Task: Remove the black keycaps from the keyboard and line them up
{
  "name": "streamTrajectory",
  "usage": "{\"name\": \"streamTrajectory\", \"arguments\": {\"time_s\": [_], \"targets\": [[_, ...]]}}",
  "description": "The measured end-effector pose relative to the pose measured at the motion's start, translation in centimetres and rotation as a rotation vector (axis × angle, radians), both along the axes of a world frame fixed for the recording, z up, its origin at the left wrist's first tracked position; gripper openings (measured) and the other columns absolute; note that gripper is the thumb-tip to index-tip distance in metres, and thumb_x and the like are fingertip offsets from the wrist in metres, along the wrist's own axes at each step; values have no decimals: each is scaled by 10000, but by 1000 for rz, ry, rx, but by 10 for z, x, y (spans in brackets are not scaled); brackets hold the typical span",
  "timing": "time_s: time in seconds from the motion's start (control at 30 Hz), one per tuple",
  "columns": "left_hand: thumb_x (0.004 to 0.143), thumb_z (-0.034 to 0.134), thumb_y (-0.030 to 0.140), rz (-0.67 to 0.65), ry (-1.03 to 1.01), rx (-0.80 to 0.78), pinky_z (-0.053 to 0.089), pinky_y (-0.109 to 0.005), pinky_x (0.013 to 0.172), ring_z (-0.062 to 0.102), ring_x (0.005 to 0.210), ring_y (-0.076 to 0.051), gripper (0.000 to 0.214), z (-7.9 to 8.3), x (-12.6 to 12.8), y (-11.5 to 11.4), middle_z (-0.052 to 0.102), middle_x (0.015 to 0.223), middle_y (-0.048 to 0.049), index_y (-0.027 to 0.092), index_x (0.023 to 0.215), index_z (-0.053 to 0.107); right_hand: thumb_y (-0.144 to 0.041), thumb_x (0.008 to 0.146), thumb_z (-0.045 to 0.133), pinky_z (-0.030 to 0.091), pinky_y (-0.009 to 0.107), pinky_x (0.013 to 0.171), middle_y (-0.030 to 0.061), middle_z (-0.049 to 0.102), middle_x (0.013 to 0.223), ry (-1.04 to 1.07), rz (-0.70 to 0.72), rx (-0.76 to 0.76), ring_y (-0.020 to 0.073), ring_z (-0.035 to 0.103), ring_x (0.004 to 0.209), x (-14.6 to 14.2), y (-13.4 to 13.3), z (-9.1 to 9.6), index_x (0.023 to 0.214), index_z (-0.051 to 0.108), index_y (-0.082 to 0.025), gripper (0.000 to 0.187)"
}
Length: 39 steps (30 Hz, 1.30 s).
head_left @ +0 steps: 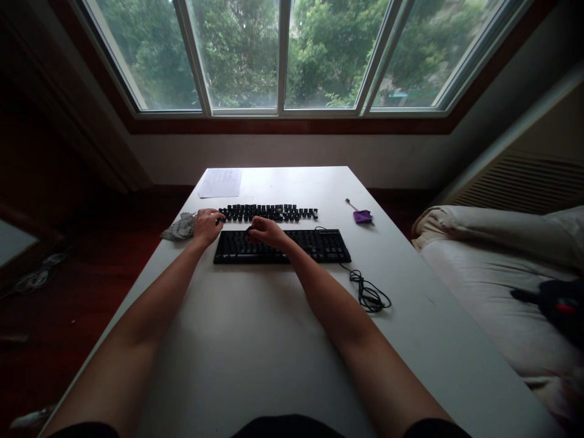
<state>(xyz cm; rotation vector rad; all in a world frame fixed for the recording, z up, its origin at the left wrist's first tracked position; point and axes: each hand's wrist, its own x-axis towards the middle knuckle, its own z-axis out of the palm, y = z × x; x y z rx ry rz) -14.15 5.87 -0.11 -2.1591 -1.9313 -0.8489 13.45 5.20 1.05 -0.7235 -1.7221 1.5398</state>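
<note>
A black keyboard (319,246) lies across the white table, its left part partly covered by my right hand (267,232). That hand is closed in a pinch above the keys, with a small black piece (249,229) at the fingertips, too small to name surely. Behind the keyboard, loose black keycaps (274,212) stand in rows. My left hand (208,226) is at the left end of these rows, thumb and forefinger closed around a dark keycap (219,219). Beside it, a crumpled grey cloth (179,227) lies partly hidden by the hand.
The keyboard's black cable (370,297) lies coiled on the right of the white table (255,340). A purple item (363,216) and a small thin tool (350,204) are farther back. Printed paper (221,183) covers the far left corner. A covered couch (474,267) stands at right.
</note>
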Motion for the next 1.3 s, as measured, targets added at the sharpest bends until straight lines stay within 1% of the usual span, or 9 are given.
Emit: {"name": "streamTrajectory", "arguments": {"time_s": [0.23, 0.5, 0.63, 0.77, 0.83, 0.9, 1.03, 1.17, 1.3], "targets": [[780, 664, 310, 77, -25, -96, 372, -530, 999, 462, 1130, -357, 229, -12, -7, 9, 639, 1109, -120, 258, 967, 786, -278, 800, 688, 565, 249, 554, -31, 666, 730, 41, 16, -6, 165, 713, 636, -1, 3, -5, 897, 475, -223, 241], [799, 673, 337, 100, -47, -109, 376, -499, 983, 469, 1148, -360, 265, -18, -10, 8, 628, 1143, -112, 270, 1034, 775, -282, 801, 672, 553, 244, 556, -38, 659, 708, 28, 14, 19, 159, 699, 624, -1, 4, -4, 901, 472, -225, 231], [797, 664, 312, 122, -23, -89, 407, -478, 958, 489, 1133, -350, 348, -19, -9, 4, 637, 1156, -102, 278, 1133, 748, -287, 792, 671, 537, 232, 548, -57, 643, 695, 32, -48, 81, 152, 691, 623, -1, 7, -5, 927, 479, -230, 241], [832, 622, 283, 115, -44, -40, 413, -465, 993, 513, 1124, -322, 324, -17, -5, -4, 654, 1146, -92, 262, 1130, 745, -304, 798, 674, 527, 226, 549, -42, 653, 759, 22, -118, 140, 155, 706, 664, 0, 8, -4, 956, 524, -224, 232], [856, 598, 277, 87, -61, -12, 403, -457, 1024, 533, 1104, -302, 284, -13, -1, -10, 664, 1125, -86, 250, 1092, 754, -334, 826, 662, 527, 231, 562, -26, 667, 793, 3, -134, 161, 152, 706, 673, 0, 7, -2, 968, 555, -219, 212], [882, 577, 287, 18, -70, -14, 403, -445, 1032, 552, 1071, -284, 248, -9, 5, -17, 673, 1086, -79, 241, 1036, 766, -365, 861, 642, 526, 237, 584, -19, 676, 790, -40, -149, 189, 145, 695, 665, 1, 5, 1, 974, 587, -216, 195], [903, 574, 333, -145, -61, -95, 447, -421, 968, 570, 1028, -272, 237, -2, 16, -33, 673, 1033, -72, 246, 993, 774, -376, 895, 633, 512, 244, 643, -23, 684, 746, -178, -173, 285, 140, 674, 659, 0, -2, 8, 974, 638, -218, 176], [896, 601, 359, -189, -46, -134, 465, -441, 965, 577, 1023, -279, 231, -3, 27, -51, 684, 1045, -74, 254, 1003, 776, -341, 898, 643, 482, 239, 662, -21, 693, 720, -264, -167, 358, 143, 665, 674, -5, -9, 10, 947, 652, -215, 136], [891, 608, 330, -203, -61, -96, 451, -478, 1029, 573, 1091, -295, 251, -8, 38, -65, 700, 1105, -81, 244, 1064, 768, -323, 897, 645, 448, 230, 653, -21, 691, 698, -314, -170, 392, 145, 648, 689, -11, -12, 8, 917, 649, -207, 117]]}}
